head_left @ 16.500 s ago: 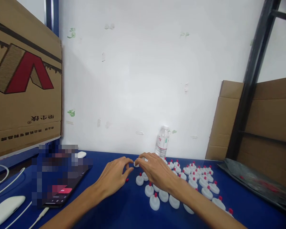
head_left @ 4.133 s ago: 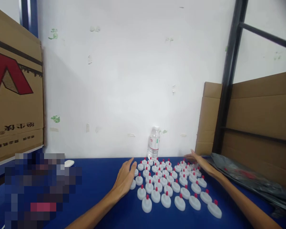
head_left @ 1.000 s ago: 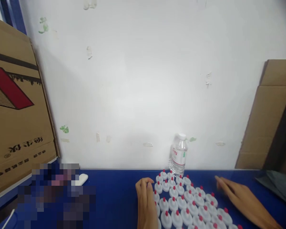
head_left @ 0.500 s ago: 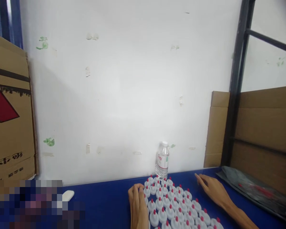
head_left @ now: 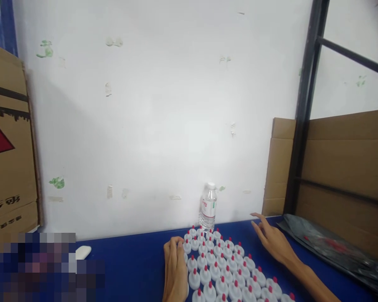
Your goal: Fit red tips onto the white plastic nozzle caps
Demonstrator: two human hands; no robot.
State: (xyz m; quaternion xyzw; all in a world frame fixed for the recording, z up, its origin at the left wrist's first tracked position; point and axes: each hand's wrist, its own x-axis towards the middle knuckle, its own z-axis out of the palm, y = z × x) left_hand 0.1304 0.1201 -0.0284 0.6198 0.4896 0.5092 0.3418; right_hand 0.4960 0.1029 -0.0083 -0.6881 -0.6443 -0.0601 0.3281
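Note:
Rows of small white squat bottles with red pointed tips (head_left: 214, 270) stand packed upright on the blue table. My left hand (head_left: 175, 266) rests along the left edge of this group, fingers together and bent at the knuckles, its inner side against the outermost white pieces. Its fingertips and palm are partly hidden. To the right of the group, my right hand (head_left: 272, 239) hovers over the table, apart from the bottles. Its thumb and fingers are stretched out and nothing is in them.
A clear water bottle (head_left: 208, 207) stands against the white wall behind the group. A dark plastic bag (head_left: 330, 245) lies at right, near a cardboard sheet (head_left: 343, 155) and black metal frame (head_left: 302, 126). A cardboard box (head_left: 9, 167) and a small white object (head_left: 83, 252) are at left.
The whole view has shifted slightly, so things sit further left. My right hand's fingers have spread and lifted a little. My left hand stays against the group's edge.

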